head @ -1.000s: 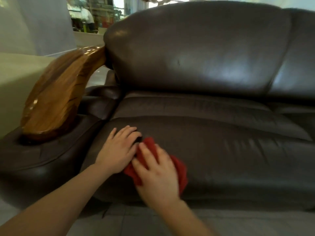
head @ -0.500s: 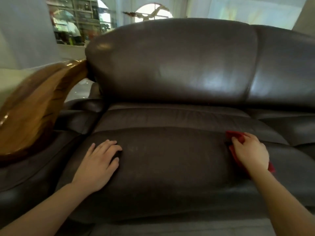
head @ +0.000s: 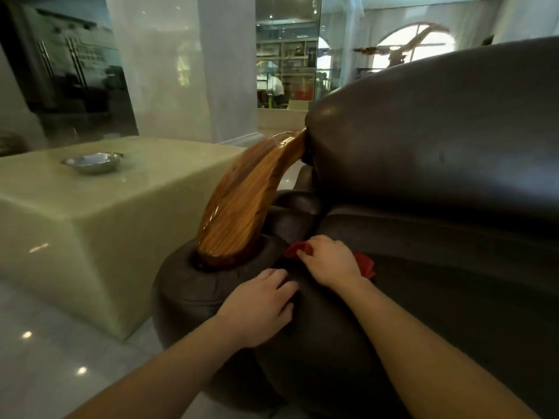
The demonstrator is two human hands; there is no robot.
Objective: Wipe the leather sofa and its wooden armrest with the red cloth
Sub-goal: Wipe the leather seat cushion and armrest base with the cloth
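The dark brown leather sofa (head: 438, 152) fills the right half of the view. Its glossy wooden armrest (head: 242, 204) curves down from the backrest into the rounded leather arm base (head: 193, 285). My right hand (head: 329, 263) presses the red cloth (head: 364, 264) onto the seat cushion's left end, just right of the armrest's foot; the cloth shows on both sides of the hand. My left hand (head: 260, 309) lies flat, fingers apart, on the front of the cushion beside the arm base, holding nothing.
A pale green glossy block table (head: 99, 219) stands left of the sofa, with a metal dish (head: 92, 161) on top. Polished light floor (head: 45, 352) lies in front of it. Glass panels and a white column stand behind.
My right hand has swept the red cloth from the cushion's right side back to its left end by the armrest. The view has swung left, bringing the table into sight.
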